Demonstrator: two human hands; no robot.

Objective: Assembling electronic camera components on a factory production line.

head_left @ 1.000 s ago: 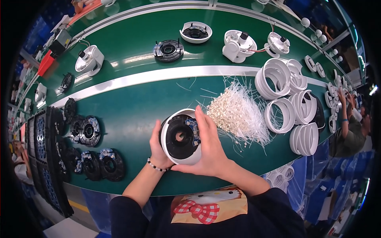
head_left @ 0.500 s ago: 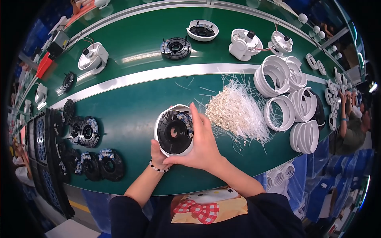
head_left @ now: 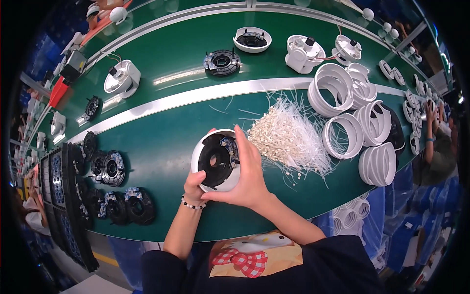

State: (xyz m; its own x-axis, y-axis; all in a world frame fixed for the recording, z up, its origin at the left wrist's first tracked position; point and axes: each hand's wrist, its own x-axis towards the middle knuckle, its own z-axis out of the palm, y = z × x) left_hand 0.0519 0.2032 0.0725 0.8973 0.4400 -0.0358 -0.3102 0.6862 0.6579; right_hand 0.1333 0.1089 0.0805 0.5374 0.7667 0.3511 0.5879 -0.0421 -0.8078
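Note:
In front of me, both hands hold a round white housing [head_left: 197, 152] above the table. A black ring-shaped disc [head_left: 223, 169] sits inside it, with a hole in its middle and a small blue circuit board [head_left: 228, 144] along its upper right edge. My left hand [head_left: 195, 188] is closed around the lower left side, its thumb on the disc's lower left edge. Its other fingers are mostly hidden behind the housing. My right hand [head_left: 248, 176] wraps the right side, fingers pointing up along the wall and thumb underneath.
Right of my hands lies a pile of white strips and small beige pieces [head_left: 281, 134]. White rings [head_left: 377, 164] are stacked beyond it. Black discs with boards [head_left: 139, 206] lie at left beside a black tray [head_left: 63, 206]. White housings [head_left: 299, 54] stand across the metal rail [head_left: 196, 94].
My left thumb has moved from the housing's side up onto the disc's lower left edge. The housing has tilted slightly. The whole view has shifted a little.

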